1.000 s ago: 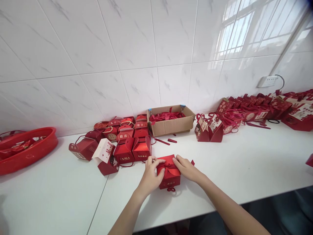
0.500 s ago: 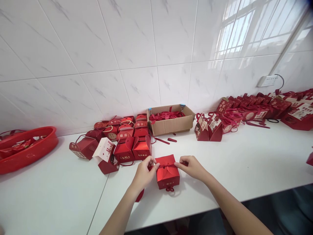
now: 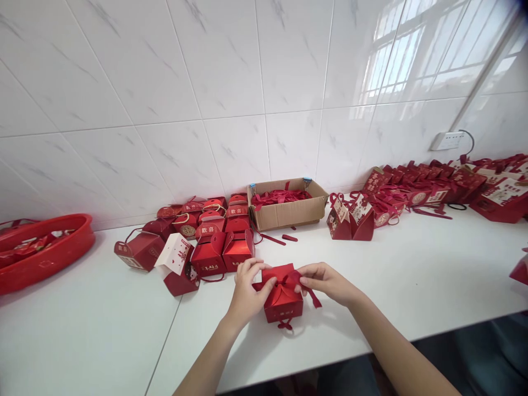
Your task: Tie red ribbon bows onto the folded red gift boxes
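In front of me on the white table stands a small red gift box (image 3: 284, 309), with a dark red ribbon (image 3: 314, 297) crossing its top and knotted in the middle. My left hand (image 3: 249, 291) holds the box's left side, its thumb pressed on the top by the knot and its fingers partly hidden behind. A ribbon end pokes out beneath that hand. My right hand (image 3: 328, 281) pinches the ribbon on the right of the knot, and its tail hangs down past the fingers. A small knotted cord (image 3: 285, 325) lies at the box's front foot.
Several red gift boxes (image 3: 208, 256) stand in rows at the left. Behind is a cardboard box (image 3: 292, 215) of ribbons. More gift boxes (image 3: 424, 187) line the wall at right. A red basin (image 3: 53, 264) sits far left. The table's front edge runs close below my arms.
My right hand has drawn the ribbon into a loop with its tail hanging down. The left thumb has moved in toward the knot. A red piece beside my left wrist is out of sight.
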`<state>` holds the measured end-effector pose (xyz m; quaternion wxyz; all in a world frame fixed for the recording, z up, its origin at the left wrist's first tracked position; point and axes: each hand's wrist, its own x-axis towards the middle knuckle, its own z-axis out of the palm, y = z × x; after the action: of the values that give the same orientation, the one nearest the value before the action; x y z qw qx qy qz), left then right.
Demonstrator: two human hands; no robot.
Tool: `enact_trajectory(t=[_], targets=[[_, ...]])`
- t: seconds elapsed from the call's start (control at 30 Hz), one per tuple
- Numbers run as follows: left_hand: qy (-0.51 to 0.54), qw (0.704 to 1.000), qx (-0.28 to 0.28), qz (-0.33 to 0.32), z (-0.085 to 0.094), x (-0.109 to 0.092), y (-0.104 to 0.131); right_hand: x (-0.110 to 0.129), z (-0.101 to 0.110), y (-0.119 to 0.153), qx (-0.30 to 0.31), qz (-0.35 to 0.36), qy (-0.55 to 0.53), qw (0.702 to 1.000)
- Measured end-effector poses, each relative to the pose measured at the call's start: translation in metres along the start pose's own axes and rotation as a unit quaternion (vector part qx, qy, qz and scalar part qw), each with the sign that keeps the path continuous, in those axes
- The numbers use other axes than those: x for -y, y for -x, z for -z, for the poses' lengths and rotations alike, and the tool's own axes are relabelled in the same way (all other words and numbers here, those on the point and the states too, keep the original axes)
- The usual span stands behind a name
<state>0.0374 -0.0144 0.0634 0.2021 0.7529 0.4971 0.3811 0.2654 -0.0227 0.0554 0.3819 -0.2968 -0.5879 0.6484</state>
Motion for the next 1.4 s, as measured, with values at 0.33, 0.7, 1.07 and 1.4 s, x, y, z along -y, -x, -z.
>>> enact_trajectory(t=[0.33,0.7,1.07,1.4], targets=[[0.064,0.997,0.031,0.035,-0.015,-0.025,-0.011,-0.015,-0.027,-0.022,-0.116,0.001,0.097,0.988],[0.16,0.968,0.092,0.17,0.003,0.02,0.012,-0.014,-0.04,-0.021,-0.136,0.073,0.227,0.961],[0.316,0.914,0.161,0.198,0.026,-0.008,0.009,-0.015,-0.062,-0.024,-0.267,0.039,0.261,0.927],[0.352,0.914,0.148,0.136,0.012,-0.035,-0.022,-0.018,-0.061,-0.02,-0.196,0.111,0.402,0.887]])
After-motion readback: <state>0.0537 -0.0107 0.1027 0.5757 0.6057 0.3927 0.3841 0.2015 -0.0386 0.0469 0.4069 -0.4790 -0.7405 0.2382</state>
